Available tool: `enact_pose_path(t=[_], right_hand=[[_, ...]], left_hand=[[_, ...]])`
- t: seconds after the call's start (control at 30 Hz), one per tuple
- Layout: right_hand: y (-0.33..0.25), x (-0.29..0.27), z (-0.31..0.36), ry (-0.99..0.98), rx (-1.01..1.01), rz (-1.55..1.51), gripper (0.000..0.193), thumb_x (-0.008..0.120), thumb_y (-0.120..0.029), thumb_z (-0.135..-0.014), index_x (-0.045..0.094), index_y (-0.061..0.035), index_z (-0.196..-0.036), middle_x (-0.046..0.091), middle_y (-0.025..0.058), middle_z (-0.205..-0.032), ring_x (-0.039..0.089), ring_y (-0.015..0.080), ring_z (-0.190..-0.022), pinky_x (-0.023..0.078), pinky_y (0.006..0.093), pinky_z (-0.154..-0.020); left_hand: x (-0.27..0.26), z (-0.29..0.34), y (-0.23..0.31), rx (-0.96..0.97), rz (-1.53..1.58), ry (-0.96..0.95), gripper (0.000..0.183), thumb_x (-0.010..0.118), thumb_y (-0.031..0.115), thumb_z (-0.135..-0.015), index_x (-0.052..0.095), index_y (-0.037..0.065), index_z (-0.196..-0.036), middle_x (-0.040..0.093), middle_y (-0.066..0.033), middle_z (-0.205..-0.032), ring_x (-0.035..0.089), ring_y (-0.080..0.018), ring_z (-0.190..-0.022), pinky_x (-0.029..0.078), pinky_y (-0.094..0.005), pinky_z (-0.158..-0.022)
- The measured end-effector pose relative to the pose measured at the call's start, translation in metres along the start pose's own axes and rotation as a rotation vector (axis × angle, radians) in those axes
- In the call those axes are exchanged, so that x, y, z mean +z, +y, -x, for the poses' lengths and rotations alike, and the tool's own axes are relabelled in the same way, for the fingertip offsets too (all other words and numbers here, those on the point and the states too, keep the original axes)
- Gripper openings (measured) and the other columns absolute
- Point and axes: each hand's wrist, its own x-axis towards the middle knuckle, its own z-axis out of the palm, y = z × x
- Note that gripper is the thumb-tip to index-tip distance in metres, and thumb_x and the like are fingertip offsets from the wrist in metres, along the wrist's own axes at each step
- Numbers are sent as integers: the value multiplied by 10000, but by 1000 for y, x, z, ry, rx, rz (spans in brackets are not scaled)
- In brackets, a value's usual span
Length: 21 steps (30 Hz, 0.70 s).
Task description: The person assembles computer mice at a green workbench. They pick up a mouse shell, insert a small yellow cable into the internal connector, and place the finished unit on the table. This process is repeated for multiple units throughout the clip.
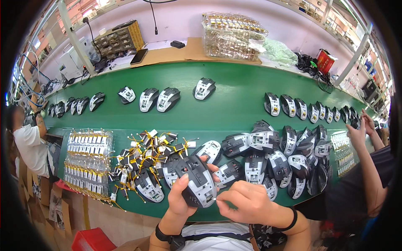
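My left hand (179,198) is wrapped round a black and grey computer mouse (195,179), held tilted above the near edge of the green bench with its openings facing up. At the mouse's lower right end, my right hand (251,203) is closed in a pinch. A small white connector (215,199) shows at its fingertips, against the mouse; any wire on it is too small to make out. Left of the held mouse lies a loose pile of small batteries with yellow wires (146,152). More mice (268,165) are heaped to the right, some touching each other.
A clear tray (88,165) holds rows of wired batteries at the left. Mice stand in a row on the far green belt (234,100). Stacked plastic trays (232,37) and a phone (139,56) lie behind. Co-workers sit left (31,146) and right (368,180).
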Motion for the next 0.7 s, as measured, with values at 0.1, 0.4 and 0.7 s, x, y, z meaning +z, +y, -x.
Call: enact_pose_path(t=[0.1,0.4,0.7], right_hand=[[1,0,-5,-79,-57,33,159,734,-92,-716,584,-87,-769,496,17,-706,560,150,-605,435,284,-453],[4,-3,-16,-265,-215,152,136,649,-97,-699,528,-51,-742,459,25,-721,548,137,-639,465,263,-471],[5,-15,-33,-450,-324,141,127,635,-101,-692,544,-19,-728,495,59,-741,581,170,-699,486,274,-478]], left_hand=[[4,-2,2,-1,38,17,694,509,434,-882,369,-7,-1399,546,-228,-1235,598,-302,-1083,546,-445,-865],[8,-1,-1,-29,19,71,625,490,388,-894,422,-20,-1363,577,-238,-1204,621,-300,-1044,516,-401,-899],[5,-3,-2,-57,31,101,560,434,370,-938,457,-26,-1333,596,-236,-1173,636,-294,-1005,519,-389,-877]])
